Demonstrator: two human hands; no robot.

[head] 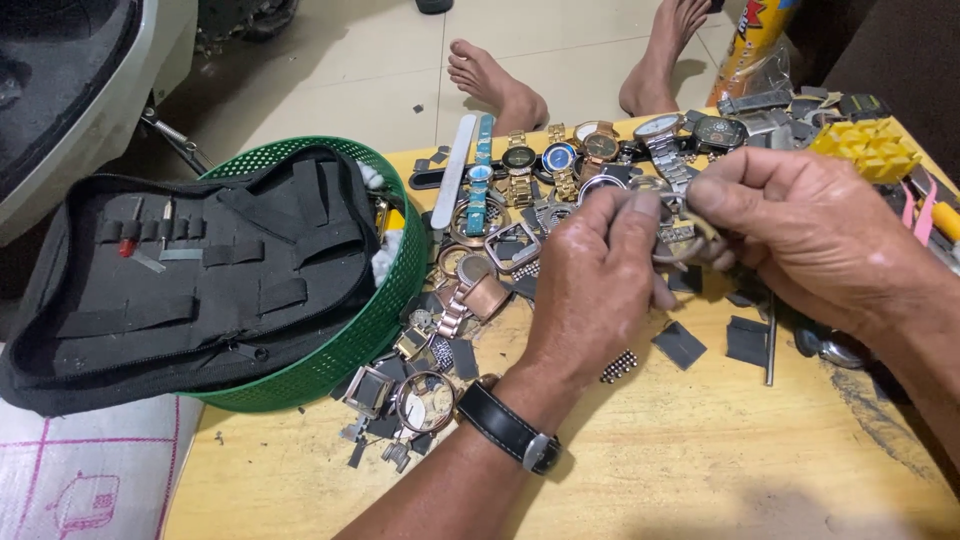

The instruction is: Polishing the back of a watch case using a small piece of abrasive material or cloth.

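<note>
Head view, looking down on a yellow wooden table (700,470) strewn with watch parts. Both hands meet above the middle of the table, over the clutter. The left hand (590,285), with a black-strapped wristwatch (508,428) on its wrist, has its fingers curled together round a small round metal watch case (672,232). The right hand (810,235) comes in from the right side of the table, thumb and forefinger pinched on the same case — so the piece sits between the two sets of fingertips, just right of the left hand's knuckles and just left of the right thumb. Both hands touch it equally; its long axis cannot be told, since the fingers hide most of it.

Along the table's far edge lies a row of watches (560,160) and loose bands. Toward the table's left edge, a green plastic basket (385,300) holds an open black tool pouch (190,270). Near the far right corner sits a yellow block (865,145). Beyond the table's far edge is pale tiled floor (350,70), where two bare feet (500,90) of another person rest.
</note>
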